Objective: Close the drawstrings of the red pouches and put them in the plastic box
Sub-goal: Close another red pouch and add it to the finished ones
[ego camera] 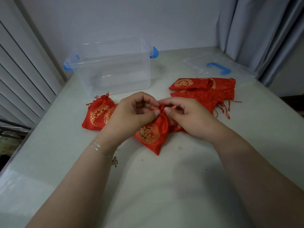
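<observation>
A red pouch with a gold emblem (152,135) lies on the white table, its neck gathered between my hands. My left hand (131,114) pinches the neck and drawstring from the left. My right hand (185,116) pinches it from the right. To the left lies a cinched red pouch (97,114), partly under my left hand. A pile of several flat red pouches (205,89) with loose strings sits at the right. The clear plastic box (115,83) with blue latches stands behind, with no pouch visible inside.
The box's clear lid (218,66) with a blue handle lies at the back right, by grey curtains (263,30). The table (164,186) ends at a slatted panel (19,76) on the left and a wall behind.
</observation>
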{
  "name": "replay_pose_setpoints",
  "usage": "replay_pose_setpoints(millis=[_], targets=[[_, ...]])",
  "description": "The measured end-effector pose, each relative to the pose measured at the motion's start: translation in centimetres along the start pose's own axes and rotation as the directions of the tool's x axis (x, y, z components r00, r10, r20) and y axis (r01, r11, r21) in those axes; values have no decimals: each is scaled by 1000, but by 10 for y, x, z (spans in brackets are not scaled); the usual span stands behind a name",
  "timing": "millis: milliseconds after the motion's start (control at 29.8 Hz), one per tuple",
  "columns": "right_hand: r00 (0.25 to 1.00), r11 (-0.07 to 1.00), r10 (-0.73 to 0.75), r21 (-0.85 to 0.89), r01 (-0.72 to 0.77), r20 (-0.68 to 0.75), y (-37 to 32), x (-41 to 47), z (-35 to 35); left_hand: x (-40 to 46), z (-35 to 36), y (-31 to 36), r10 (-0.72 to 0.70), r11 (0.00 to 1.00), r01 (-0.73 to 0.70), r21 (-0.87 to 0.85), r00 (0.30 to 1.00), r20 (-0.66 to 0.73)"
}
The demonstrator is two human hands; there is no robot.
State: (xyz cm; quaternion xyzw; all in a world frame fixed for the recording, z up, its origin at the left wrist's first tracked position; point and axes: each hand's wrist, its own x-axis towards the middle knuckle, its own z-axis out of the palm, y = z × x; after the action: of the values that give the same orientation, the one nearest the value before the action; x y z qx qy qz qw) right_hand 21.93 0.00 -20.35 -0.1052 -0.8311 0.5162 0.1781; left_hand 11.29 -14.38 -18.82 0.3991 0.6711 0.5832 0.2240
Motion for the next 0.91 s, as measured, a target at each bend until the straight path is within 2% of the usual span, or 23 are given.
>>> replay_pose_setpoints(millis=[67, 235, 370, 437, 571, 706, 806, 907], targets=[[998, 998, 63, 6, -63, 23, 1, 1, 2, 0, 2, 0, -3, 1000, 3, -28, 1000, 9], [991, 989, 86, 111, -98, 105, 0, 2, -1, -2, 3, 2, 31, 994, -32, -104, 999, -9], [990, 991, 58, 114, -73, 128, -1, 1, -3, -1, 3, 0, 84, 996, -83, 36, 995, -49], [996, 999, 33, 27, -35, 80, -2, 0, -1, 0, 2, 0, 99, 990, -90, 113, 993, -72], [986, 970, -151, -204, 133, -75, -2, -2, 7, 0, 2, 0, 69, 974, -39, 224, 990, -124], [955, 916, -280, -326, 233, -103, -2, -3, 12, 0, 3, -4, 51, 962, -4, 273, 985, -165], [955, 919, -273, -325, 223, -117, -1, -3, 12, 1, 5, -8, 102, 937, -34, 348, 979, -179], [971, 961, -162, -251, 115, -177, -2, -3, 10, 0, 9, -11, 224, 891, -132, 435, 960, -168]])
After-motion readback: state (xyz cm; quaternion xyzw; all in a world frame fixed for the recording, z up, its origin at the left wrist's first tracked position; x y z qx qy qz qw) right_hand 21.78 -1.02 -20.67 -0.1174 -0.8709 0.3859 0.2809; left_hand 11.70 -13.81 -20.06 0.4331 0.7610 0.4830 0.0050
